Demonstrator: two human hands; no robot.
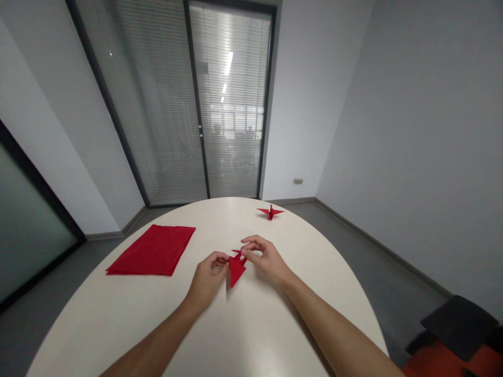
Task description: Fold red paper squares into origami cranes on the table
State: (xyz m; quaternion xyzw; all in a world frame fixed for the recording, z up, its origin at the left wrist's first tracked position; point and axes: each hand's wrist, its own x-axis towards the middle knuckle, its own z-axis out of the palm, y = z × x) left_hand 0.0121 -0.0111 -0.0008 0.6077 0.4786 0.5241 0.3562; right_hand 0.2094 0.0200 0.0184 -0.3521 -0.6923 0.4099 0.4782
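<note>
Between my two hands is a red origami crane (237,270), partly folded out, with a broad flap pointing down toward me and narrow points at its far side. My left hand (209,276) pinches its left edge between thumb and fingers. The thumb and index finger of my right hand (265,258) close on a narrow point at its upper right; the other fingers are loosely curled. Fingertips hide part of the folds. Farther back on the table stands another red paper crane (271,212) with its wings spread.
A stack of red paper sheets (153,251) lies on the left of the round white table (314,314). Beyond the table are a glass door with blinds (236,157) and pale walls. A black and orange chair (459,324) stands at the lower right.
</note>
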